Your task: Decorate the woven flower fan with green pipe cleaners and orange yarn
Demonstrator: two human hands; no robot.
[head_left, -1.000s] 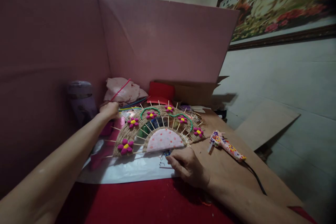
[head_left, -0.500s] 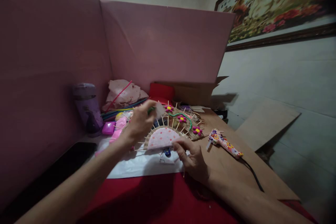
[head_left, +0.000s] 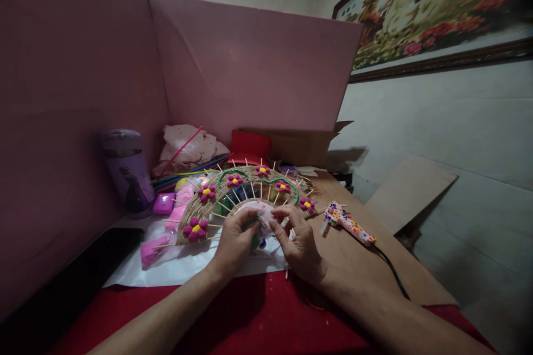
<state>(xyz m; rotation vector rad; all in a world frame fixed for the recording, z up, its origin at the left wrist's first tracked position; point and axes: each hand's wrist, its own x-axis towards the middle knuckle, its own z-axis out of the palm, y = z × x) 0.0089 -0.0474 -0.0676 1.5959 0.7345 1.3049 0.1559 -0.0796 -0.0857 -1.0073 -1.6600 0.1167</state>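
Note:
My left hand (head_left: 236, 236) and my right hand (head_left: 300, 245) are close together, fingers pinched on a small clear plastic bag (head_left: 265, 221). Something green shows at the bag's lower left, partly hidden by my left fingers. Just behind the hands stands a twine-wound, fan-shaped craft piece (head_left: 194, 208) with thin sticks poking from its edges. Magenta clay flowers (head_left: 195, 228) with yellow centres and green wavy strips decorate it. My hands partly cover its half-round centre of spotted fabric (head_left: 245, 208).
A flower-patterned glue gun (head_left: 350, 223) lies on brown board at the right, its cord running forward. Left are a purple tumbler (head_left: 128, 175), pink and purple clay packs (head_left: 164, 203) and a dark phone-like slab (head_left: 106, 249). White plastic sheeting (head_left: 133, 266) lies over red cloth (head_left: 200, 310).
My left hand has come down and to the right with the plastic bag, meeting my right hand, which now grips the bag too. More of the craft piece is uncovered on the left.

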